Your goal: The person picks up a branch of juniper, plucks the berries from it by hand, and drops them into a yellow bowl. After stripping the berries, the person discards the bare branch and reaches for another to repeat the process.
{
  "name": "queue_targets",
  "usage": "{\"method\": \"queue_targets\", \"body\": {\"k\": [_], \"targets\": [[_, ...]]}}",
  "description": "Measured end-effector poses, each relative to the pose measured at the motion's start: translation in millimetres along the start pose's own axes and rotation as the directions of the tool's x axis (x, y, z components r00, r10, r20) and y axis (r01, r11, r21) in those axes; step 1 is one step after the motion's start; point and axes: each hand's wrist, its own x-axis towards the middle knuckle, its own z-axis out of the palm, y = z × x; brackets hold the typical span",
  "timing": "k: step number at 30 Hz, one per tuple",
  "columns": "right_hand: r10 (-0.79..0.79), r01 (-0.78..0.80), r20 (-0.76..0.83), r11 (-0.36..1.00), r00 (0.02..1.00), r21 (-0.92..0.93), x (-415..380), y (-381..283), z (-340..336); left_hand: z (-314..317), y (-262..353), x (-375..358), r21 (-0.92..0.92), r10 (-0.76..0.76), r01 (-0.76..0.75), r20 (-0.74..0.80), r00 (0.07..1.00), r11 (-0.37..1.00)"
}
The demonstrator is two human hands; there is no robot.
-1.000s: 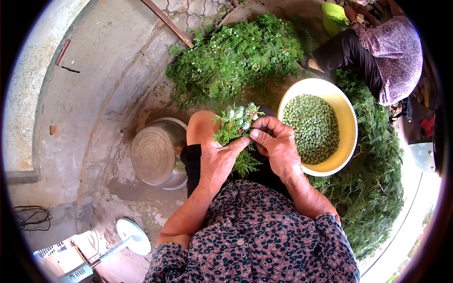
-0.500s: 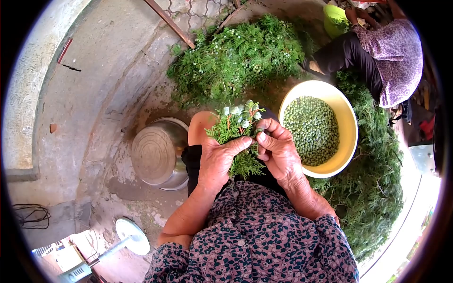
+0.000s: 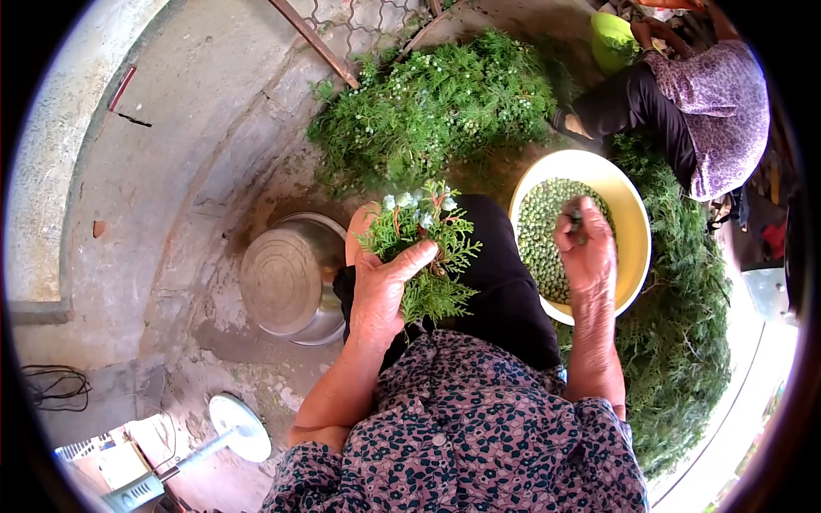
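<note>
My left hand [image 3: 382, 286] grips a green sprig [image 3: 440, 295] above my lap, its thumb pressed across the stems. Pale blue-green berries [image 3: 426, 220] stand out at the top of the sprig. Over the yellow tub [image 3: 634, 248] is my right hand [image 3: 588, 248], its fingers curled together; whether anything is between them is too small to tell. Many small green berries [image 3: 539, 227] fill the bottom of the tub beneath that hand.
A heap of cut branches [image 3: 436, 111] lies ahead, another [image 3: 676, 359] at the right. An upturned metal pot [image 3: 282, 278] stands left of my knee. Another person [image 3: 714, 103] sits at the upper right by a lime-green container [image 3: 605, 51]. A fan [image 3: 241, 427] is at the lower left.
My right hand has left the sprig and moved right, over the yellow tub. My left hand still holds the sprig, slightly further left.
</note>
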Motion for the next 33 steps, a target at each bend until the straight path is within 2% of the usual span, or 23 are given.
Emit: {"method": "queue_targets", "body": {"k": [1, 2, 3, 4, 5, 6, 7, 9, 12, 14, 16, 17, 18, 21, 24, 25, 27, 28, 29, 30, 31, 32, 33], "targets": [[-0.112, 0.106, -0.062, 0.990, 0.992, -0.090, 13, 0, -24, -3, 0, 1, 0.000, 0.000, 0.000, -0.001, 1.000, 1.000], [-0.279, 0.224, -0.091, 0.895, 0.956, -0.386, 20, -4, -40, -7, 0, 2, 0.010, -0.039, 0.038, 0.026, 0.999, 0.999], [-0.441, 0.298, -0.066, 0.701, 0.895, -0.649, 26, -8, -53, -8, 0, 4, 0.021, -0.077, 0.076, 0.053, 0.996, 0.997], [-0.442, 0.300, -0.062, 0.699, 0.895, -0.649, 32, -11, -67, -6, 1, 3, 0.018, -0.075, 0.074, 0.053, 0.996, 0.997], [-0.601, 0.296, 0.055, 0.309, 0.797, -0.904, 36, -13, -79, -2, 1, 1, 0.013, -0.053, 0.052, 0.042, 0.998, 0.999], [-0.679, 0.192, 0.235, -0.139, 0.696, -0.971, 39, -13, -88, 2, 0, 1, 0.009, -0.031, 0.031, 0.030, 0.999, 0.999], [-0.681, 0.192, 0.234, -0.139, 0.694, -0.972, 34, -15, -77, 5, -2, 1, 0.009, -0.031, 0.030, 0.033, 0.999, 0.999], [-0.563, 0.351, 0.107, 0.346, 0.820, -0.870, 10, -12, -32, 10, -5, 2, 0.034, 0.082, -0.084, 0.051, 0.995, 0.996], [-0.362, 0.466, 0.296, 0.726, 0.884, -0.505, -12, 13, 16, 14, -7, 0, 0.080, 0.066, -0.073, 0.091, 0.994, 0.994], [-0.269, 0.416, 0.354, 0.790, 0.896, -0.450, -29, 25, 47, 16, -10, -2, 0.106, 0.096, -0.105, 0.083, 0.992, 0.989], [-0.123, 0.265, 0.382, 0.900, 0.916, -0.345, -34, 37, 60, 20, -5, -9, 0.114, 0.074, -0.086, 0.101, 0.992, 0.990], [-0.060, 0.184, 0.388, 0.939, 0.920, -0.292, -36, 40, 66, 21, -3, -10, 0.119, 0.049, -0.063, 0.119, 0.992, 0.991], [-0.058, 0.183, 0.389, 0.939, 0.919, -0.292, -36, 44, 66, 20, -6, -9, 0.125, 0.119, -0.134, 0.124, 0.985, 0.983], [-0.045, 0.135, 0.380, 0.968, 0.924, -0.212, -33, 52, 63, 25, -1, -14, 0.148, 0.138, -0.157, 0.130, 0.982, 0.976], [-0.229, 0.351, 0.373, 0.887, 0.899, -0.300, -25, 51, 53, 20, -3, -14, 0.111, 0.093, -0.104, 0.098, 0.991, 0.988], [-0.221, 0.313, 0.287, 0.891, 0.932, -0.330, -21, 42, 51, 18, -2, -14, 0.082, 0.058, -0.064, 0.075, 0.995, 0.995], [-0.249, 0.298, 0.250, 0.937, 0.936, -0.181, -1, 40, 32, 15, 1, -13, 0.065, 0.053, -0.059, 0.086, 0.995, 0.996], [-0.156, 0.196, 0.238, 0.969, 0.959, -0.153, -4, 33, 35, 14, 1, -11, 0.037, 0.023, -0.027, 0.116, 0.993, 0.999], [-0.157, 0.196, 0.235, 0.968, 0.959, -0.155, -7, 30, 38, 13, 1, -10, 0.010, -0.010, 0.008, 0.147, 0.989, 1.000], [-0.011, 0.048, 0.324, 0.993, 0.946, -0.107, -10, 29, 41, 14, 0, -9, -0.014, -0.084, 0.086, 0.127, 0.988, 0.996], [0.127, -0.106, 0.418, 0.992, 0.900, -0.072, -11, 29, 44, 13, -1, -9, -0.015, -0.085, 0.087, 0.128, 0.988, 0.996], [0.155, -0.119, 0.515, 0.988, 0.843, -0.103, -11, 34, 42, 11, -3, -9, -0.044, -0.143, 0.151, 0.142, 0.980, 0.988], [0.171, -0.148, 0.513, 0.985, 0.841, -0.086, -16, 36, 45, 9, -3, -9, -0.072, -0.200, 0.213, 0.156, 0.967, 0.974]]}}
